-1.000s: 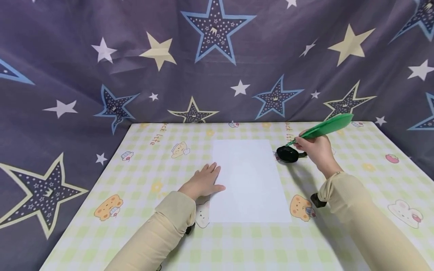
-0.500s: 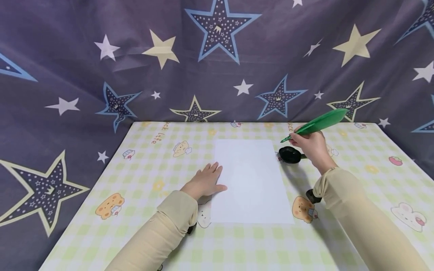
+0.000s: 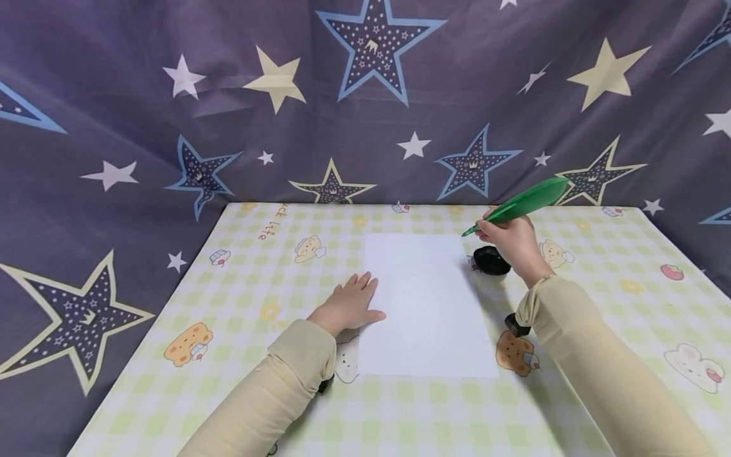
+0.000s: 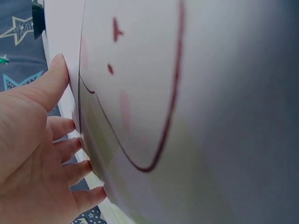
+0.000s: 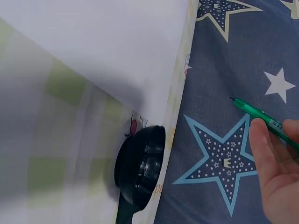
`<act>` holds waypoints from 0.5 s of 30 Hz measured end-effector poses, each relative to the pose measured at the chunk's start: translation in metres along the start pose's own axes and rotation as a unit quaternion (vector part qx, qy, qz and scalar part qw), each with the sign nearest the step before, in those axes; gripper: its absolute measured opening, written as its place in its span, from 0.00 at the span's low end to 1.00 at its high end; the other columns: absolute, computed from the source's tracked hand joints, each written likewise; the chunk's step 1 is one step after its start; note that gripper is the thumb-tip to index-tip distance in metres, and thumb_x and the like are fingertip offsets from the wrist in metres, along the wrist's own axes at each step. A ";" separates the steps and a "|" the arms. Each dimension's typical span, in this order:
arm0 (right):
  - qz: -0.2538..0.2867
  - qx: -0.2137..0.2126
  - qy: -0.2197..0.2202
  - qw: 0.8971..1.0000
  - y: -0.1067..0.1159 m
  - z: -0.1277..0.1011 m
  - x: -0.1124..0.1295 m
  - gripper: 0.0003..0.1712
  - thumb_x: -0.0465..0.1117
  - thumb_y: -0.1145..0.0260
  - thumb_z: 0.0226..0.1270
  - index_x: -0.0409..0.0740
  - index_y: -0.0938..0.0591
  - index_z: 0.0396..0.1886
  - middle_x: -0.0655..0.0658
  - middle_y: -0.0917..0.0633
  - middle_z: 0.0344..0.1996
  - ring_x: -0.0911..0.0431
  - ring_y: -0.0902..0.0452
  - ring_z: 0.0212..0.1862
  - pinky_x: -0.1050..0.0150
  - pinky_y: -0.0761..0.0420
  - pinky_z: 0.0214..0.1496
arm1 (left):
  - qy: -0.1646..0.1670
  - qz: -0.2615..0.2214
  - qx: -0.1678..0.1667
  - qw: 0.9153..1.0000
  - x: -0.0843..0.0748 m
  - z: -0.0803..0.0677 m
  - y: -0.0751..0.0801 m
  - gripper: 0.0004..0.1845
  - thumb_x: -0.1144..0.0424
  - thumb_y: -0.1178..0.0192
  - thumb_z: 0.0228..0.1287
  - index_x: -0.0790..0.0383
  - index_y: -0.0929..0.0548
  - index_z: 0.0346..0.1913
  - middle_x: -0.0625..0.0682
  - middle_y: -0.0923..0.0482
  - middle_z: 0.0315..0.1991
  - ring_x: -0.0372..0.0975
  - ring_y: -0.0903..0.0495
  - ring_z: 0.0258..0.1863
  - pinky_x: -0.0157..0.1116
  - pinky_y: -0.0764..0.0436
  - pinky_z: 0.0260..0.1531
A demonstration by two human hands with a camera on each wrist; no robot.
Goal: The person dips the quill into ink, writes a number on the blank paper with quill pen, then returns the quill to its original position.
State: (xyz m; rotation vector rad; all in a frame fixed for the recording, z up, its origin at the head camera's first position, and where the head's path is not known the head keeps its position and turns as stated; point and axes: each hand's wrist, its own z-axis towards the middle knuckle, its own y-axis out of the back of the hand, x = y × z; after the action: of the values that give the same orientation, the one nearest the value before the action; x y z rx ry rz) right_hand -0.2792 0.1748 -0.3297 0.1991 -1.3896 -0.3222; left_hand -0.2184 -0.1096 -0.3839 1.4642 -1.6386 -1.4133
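Observation:
A blank white sheet of paper lies in the middle of the checked table. My left hand lies flat with straight fingers, pressing the sheet's left edge; the left wrist view shows those fingers against the paper. My right hand holds a green feather pen raised above a small black ink pot, its tip pointing left toward the sheet's top right corner. In the right wrist view the pen tip hangs clear of the ink pot.
A dark star-printed cloth hangs close behind and around the table. A small black object peeks out by my right sleeve. Cartoon prints dot the tablecloth.
My right hand has lifted the green pen up out of the ink pot and carried it slightly left. The left hand and the paper have stayed put.

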 end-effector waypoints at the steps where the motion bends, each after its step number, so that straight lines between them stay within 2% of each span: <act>1: 0.001 0.000 0.001 1.000 -0.002 0.001 -0.001 0.14 0.35 0.42 0.66 0.26 0.28 0.45 0.29 0.21 0.41 0.65 0.20 0.31 0.69 0.21 0.39 | 0.001 -0.001 0.000 1.000 0.000 0.000 0.000 0.40 0.44 0.49 0.65 0.61 0.50 0.72 0.56 0.59 0.72 0.51 0.60 0.70 0.52 0.54 0.64; 15: 0.003 0.004 -0.005 1.000 -0.025 0.011 0.000 0.13 0.32 0.41 0.64 0.25 0.27 0.44 0.29 0.21 0.40 0.62 0.20 0.32 0.68 0.20 0.39 | -0.001 -0.005 -0.006 1.000 0.000 -0.002 0.001 0.40 0.44 0.48 0.65 0.62 0.49 0.72 0.56 0.58 0.72 0.51 0.60 0.70 0.52 0.54 0.64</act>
State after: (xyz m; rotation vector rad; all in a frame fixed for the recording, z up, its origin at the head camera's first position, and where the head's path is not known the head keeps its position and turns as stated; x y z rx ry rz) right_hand -0.2924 0.1521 -0.3360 0.2014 -1.4024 -0.3134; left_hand -0.2170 -0.1107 -0.3829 1.4651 -1.6239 -1.4287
